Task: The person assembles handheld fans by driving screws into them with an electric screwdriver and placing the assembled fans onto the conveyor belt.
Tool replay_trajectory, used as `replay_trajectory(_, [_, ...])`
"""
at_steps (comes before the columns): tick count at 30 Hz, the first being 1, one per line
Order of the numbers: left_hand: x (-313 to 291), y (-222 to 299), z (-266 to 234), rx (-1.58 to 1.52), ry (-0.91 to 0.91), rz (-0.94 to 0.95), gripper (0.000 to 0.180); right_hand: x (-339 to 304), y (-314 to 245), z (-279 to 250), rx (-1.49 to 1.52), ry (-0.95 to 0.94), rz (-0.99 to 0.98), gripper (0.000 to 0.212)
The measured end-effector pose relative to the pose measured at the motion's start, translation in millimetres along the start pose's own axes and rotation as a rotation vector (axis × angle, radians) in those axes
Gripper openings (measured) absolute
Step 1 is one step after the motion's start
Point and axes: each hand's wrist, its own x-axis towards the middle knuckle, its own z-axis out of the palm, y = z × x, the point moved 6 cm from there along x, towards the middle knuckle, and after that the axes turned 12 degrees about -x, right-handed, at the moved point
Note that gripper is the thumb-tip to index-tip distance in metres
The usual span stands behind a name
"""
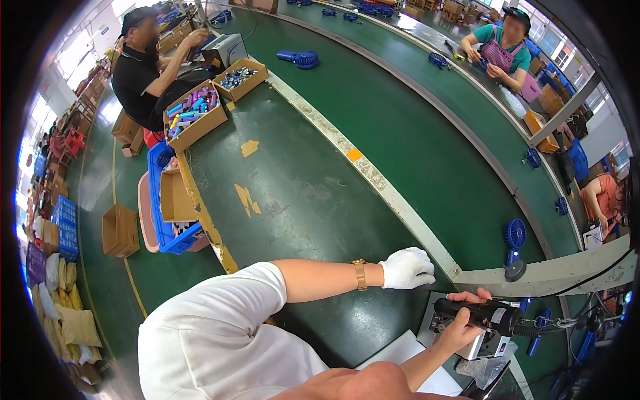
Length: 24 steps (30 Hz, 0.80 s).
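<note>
My right hand [463, 327], bare, is wrapped round a black electric screwdriver [483, 315] held sideways at the lower right. A coiled metal spring and cables run from the screwdriver's right end. Beneath it stands a silver-grey box-like device [495, 345], partly covered by the hand and tool. My left hand [405, 269] wears a white glove and is close to the workbench edge, left of the device. Its fingers are curled in; anything inside them is hidden. A gold-coloured watch [360, 275] circles that wrist.
A green conveyor [413, 133] runs past the bench [300, 180], carrying blue handheld fans [515, 235]. Cardboard boxes of coloured cylinders [195, 137] and small metallic parts [241, 72] stand at the far left. A blue crate [159, 200] sits beside the bench. Co-workers sit far left and right.
</note>
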Motion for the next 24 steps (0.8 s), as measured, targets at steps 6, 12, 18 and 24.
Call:
replay_trajectory(6, [0.6, -0.3, 0.5, -0.01, 0.007, 0.012, 0.019, 0.0, 2.8, -2.1, 0.027, 0.031, 0.06, 0.069])
replay_trajectory(12, [1.0, -2.3, 1.0, 0.005, -0.01, -0.003, 0.019, 0.3, 1.2, -0.4, 0.057, 0.022, 0.049, 0.07])
replay_trajectory(18, [0.6, -2.4, 1.1, 0.004, -0.007, -0.007, 0.019, 1.0, -0.4, 0.6, 0.062, 0.023, 0.06, 0.071])
replay_trajectory(24, [0.0, -2.2, 0.3, 0.004, -0.011, -0.011, 0.02, 0.2, 3.3, 0.0, 0.063, 0.019, 0.071, 0.071])
